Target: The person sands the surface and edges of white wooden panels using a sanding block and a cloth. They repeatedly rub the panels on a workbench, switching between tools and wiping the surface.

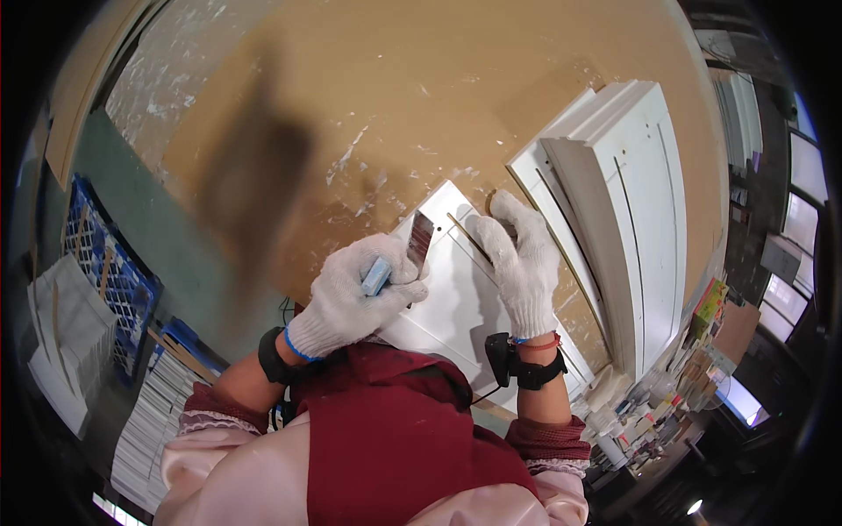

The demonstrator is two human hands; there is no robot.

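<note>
My left hand (355, 285), in a white knit glove, is closed around the light blue handle (376, 275) of a scraper. Its flat blade (421, 238) looks dark and reddish and lies over the upper left edge of a white panel (456, 302). This panel has a narrow groove and a small dark hole near its far end. On the panel's right edge, my gloved right hand (524, 263) rests with thumb and fingers apart. Just right of it stands a stack of similar white grooved panels (627, 202).
Brown board with white smears (421, 96) covers the worktop. A dark blurred shape (259, 167) hangs close to the camera at left. Further left are a blue plastic crate (110, 272) and stacked white boards (162, 421). Cluttered small items (649, 412) lie at lower right.
</note>
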